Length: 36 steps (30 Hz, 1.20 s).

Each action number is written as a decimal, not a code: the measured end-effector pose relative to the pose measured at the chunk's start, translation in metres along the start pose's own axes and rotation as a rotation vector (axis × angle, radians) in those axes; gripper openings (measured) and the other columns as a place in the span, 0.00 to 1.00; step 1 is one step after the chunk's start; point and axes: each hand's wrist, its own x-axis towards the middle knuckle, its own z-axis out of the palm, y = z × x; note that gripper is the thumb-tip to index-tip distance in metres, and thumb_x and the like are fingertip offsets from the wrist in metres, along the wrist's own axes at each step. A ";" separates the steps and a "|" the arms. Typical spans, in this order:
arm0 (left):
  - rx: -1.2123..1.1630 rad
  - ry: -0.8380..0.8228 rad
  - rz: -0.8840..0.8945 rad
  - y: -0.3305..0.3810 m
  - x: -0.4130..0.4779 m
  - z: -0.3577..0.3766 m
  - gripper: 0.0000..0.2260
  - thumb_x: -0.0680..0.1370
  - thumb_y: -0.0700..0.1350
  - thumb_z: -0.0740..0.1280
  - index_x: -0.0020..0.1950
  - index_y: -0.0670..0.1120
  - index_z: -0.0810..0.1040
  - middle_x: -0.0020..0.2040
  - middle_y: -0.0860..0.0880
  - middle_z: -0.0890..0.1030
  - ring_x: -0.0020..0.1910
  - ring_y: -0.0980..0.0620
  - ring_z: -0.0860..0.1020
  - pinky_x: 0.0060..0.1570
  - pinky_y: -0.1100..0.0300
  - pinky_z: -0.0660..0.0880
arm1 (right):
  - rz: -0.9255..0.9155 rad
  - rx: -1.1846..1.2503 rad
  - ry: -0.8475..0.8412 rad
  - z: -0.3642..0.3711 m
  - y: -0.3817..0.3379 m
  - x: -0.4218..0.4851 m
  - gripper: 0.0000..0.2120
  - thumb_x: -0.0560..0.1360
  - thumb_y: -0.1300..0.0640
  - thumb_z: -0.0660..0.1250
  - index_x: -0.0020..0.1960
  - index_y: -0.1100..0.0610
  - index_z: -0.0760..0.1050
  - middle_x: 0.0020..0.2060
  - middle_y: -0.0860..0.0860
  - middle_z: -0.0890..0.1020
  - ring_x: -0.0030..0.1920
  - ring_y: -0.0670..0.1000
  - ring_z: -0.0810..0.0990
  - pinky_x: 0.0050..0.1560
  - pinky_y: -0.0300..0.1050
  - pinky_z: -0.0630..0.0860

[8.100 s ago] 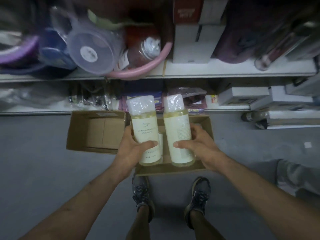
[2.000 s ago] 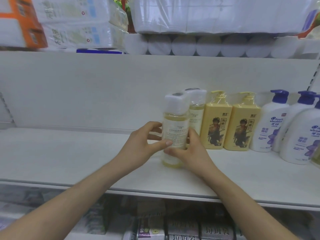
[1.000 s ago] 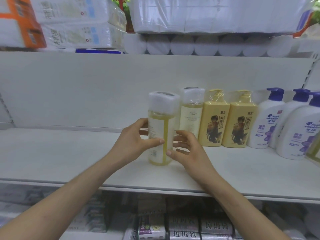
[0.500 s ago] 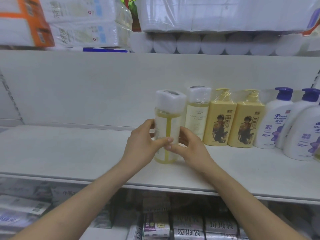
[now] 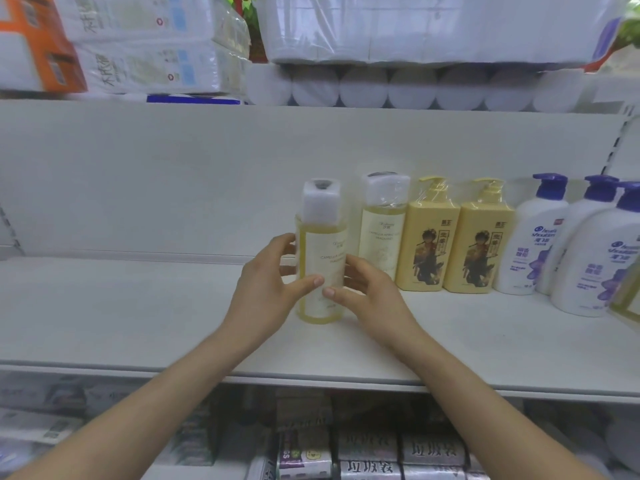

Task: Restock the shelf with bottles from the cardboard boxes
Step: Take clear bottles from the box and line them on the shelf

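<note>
A clear bottle of pale yellow liquid (image 5: 322, 251) with a white wrapped cap stands upright on the white shelf (image 5: 138, 306), label facing me. My left hand (image 5: 266, 289) wraps its left side and my right hand (image 5: 367, 292) its right side, thumbs nearly meeting in front. A second identical bottle (image 5: 382, 233) stands just behind and to the right, touching neither hand. The cardboard boxes are out of view.
Right of the second bottle stand two yellow pump bottles (image 5: 453, 247), then white pump bottles with blue tops (image 5: 568, 254). Packs of tissue and paper rolls (image 5: 381, 88) fill the shelf above. Packaged goods (image 5: 367, 455) lie on the shelf below. The shelf's left half is bare.
Over the last second both hands turned the front bottle on the shelf; its label, edge-on half a second ago, now faces me. The second bottle stayed put.
</note>
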 end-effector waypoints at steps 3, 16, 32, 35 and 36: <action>-0.079 -0.051 -0.008 -0.004 0.010 0.003 0.27 0.75 0.49 0.81 0.70 0.62 0.75 0.60 0.73 0.80 0.56 0.70 0.82 0.48 0.75 0.76 | -0.026 -0.035 0.112 0.006 0.005 0.001 0.24 0.76 0.54 0.79 0.70 0.45 0.77 0.60 0.38 0.85 0.59 0.37 0.83 0.55 0.31 0.79; -0.105 -0.063 -0.001 -0.005 0.036 0.018 0.38 0.73 0.51 0.82 0.77 0.64 0.67 0.59 0.69 0.80 0.52 0.68 0.84 0.45 0.73 0.79 | 0.016 -0.244 0.216 -0.001 0.004 0.015 0.22 0.76 0.57 0.79 0.67 0.49 0.76 0.59 0.44 0.83 0.54 0.43 0.85 0.53 0.42 0.83; -0.128 -0.116 0.044 -0.022 0.081 0.046 0.43 0.73 0.48 0.82 0.79 0.63 0.61 0.65 0.62 0.78 0.53 0.67 0.84 0.45 0.74 0.78 | 0.082 -0.506 0.387 0.002 0.011 0.030 0.08 0.77 0.56 0.76 0.53 0.56 0.79 0.43 0.47 0.83 0.47 0.51 0.83 0.51 0.52 0.81; -0.130 -0.112 0.053 -0.028 0.086 0.046 0.43 0.72 0.50 0.82 0.78 0.66 0.60 0.62 0.66 0.77 0.54 0.67 0.83 0.45 0.74 0.78 | 0.104 -0.518 0.373 0.003 0.012 0.031 0.08 0.78 0.54 0.76 0.52 0.55 0.79 0.41 0.45 0.82 0.45 0.49 0.82 0.49 0.50 0.80; -0.138 -0.112 0.052 -0.029 0.087 0.047 0.43 0.72 0.49 0.82 0.78 0.66 0.60 0.62 0.67 0.77 0.54 0.67 0.83 0.46 0.73 0.79 | 0.115 -0.519 0.365 0.004 0.013 0.031 0.08 0.78 0.54 0.76 0.53 0.55 0.79 0.41 0.45 0.83 0.45 0.49 0.82 0.48 0.48 0.79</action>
